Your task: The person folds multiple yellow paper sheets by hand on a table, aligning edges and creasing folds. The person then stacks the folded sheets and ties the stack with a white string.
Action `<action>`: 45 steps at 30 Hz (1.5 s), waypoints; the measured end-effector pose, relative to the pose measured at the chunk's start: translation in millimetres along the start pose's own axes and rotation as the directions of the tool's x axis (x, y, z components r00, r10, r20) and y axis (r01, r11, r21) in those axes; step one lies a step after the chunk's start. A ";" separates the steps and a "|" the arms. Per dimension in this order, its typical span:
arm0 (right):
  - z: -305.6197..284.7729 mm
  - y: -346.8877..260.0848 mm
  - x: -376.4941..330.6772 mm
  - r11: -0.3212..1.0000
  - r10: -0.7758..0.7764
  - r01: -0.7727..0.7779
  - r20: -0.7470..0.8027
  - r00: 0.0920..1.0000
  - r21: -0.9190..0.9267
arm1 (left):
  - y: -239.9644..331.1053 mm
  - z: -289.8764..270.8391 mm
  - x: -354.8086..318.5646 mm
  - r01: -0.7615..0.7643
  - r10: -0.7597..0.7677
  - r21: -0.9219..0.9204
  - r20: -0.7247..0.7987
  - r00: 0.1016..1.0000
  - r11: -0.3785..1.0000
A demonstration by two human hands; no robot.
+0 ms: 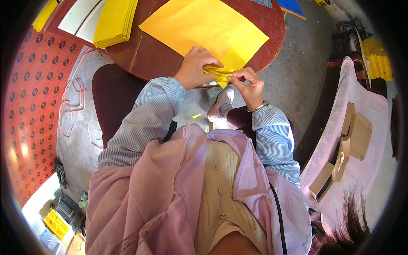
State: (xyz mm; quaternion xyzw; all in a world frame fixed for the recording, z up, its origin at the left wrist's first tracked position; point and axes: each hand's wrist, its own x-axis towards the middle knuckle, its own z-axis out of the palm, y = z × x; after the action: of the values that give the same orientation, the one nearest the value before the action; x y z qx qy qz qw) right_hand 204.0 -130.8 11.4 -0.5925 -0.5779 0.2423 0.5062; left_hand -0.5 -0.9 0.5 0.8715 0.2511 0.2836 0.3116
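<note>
A bundle of folded yellow paper point(222, 77) is held between my two hands at the near edge of a round dark red table. My left hand point(196, 68) wraps its fingers and thumb around the bundle's left end. At the other end, my right hand point(248, 85) pinches a pleat between thumb and fingertips. Just beyond them a large flat yellow sheet point(204, 29) lies on the tabletop point(127, 53). Part of the bundle is hidden behind my left fingers.
To the left on the table is a stack of folded yellow paper point(114, 23). A pink-covered surface point(340, 144) on the right bears open cardboard boxes point(357, 136). A small yellow scrap point(196, 115) lies on the grey floor, and bent wires point(70, 106) lie at the left.
</note>
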 end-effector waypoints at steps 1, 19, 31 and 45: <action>0.5 0.0 0.0 1.000 -0.002 0.002 -0.004 1.000 -0.005 | 1.0 1.5 0.0 0.004 -0.004 0.006 -0.014 1.000 1.000; -2.9 2.9 -3.4 0.999 0.039 -0.038 0.034 0.999 -0.015 | -7.8 6.4 0.8 -0.023 0.022 -0.011 -0.071 0.997 1.000; 1.1 -1.8 -2.8 0.995 -0.069 0.068 -0.014 0.998 -0.076 | -1.4 10.9 1.1 0.052 -0.049 0.027 -0.103 0.993 0.998; -2.0 -4.9 -1.3 0.990 -0.089 0.094 0.046 0.995 -0.107 | -2.0 11.6 0.5 0.050 -0.049 0.006 -0.120 0.992 0.999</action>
State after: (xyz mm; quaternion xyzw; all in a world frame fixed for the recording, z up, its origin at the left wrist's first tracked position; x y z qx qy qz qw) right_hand 203.3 -133.5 16.0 -0.5870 -0.6270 0.1991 0.4719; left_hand 6.9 -4.0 -8.3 0.8478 0.2921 0.3266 0.2987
